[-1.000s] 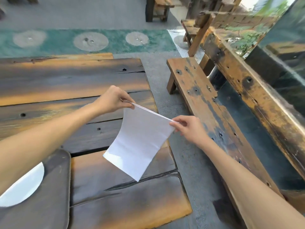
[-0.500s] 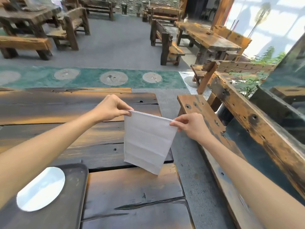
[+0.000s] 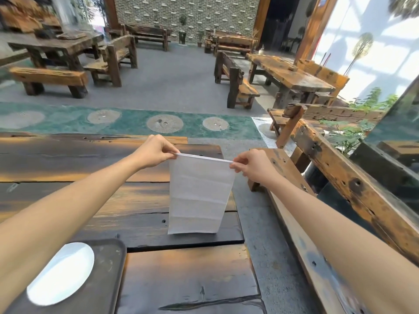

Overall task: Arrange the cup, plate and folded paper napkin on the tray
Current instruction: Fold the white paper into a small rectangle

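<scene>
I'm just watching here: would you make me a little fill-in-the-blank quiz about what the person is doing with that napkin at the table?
1. Both hands, the left hand and the right hand, pinch the paper napkin by its ____ edge.
2. The napkin hangs in the air over the wooden ____.
3. The white plate lies on the dark ____.
4. The colour of the napkin is ____.

Missing words: top; table; tray; white

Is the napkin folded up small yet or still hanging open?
Hanging open: the napkin drops flat from its top edge, pinched by the left hand and right hand. Crease lines show.
</scene>
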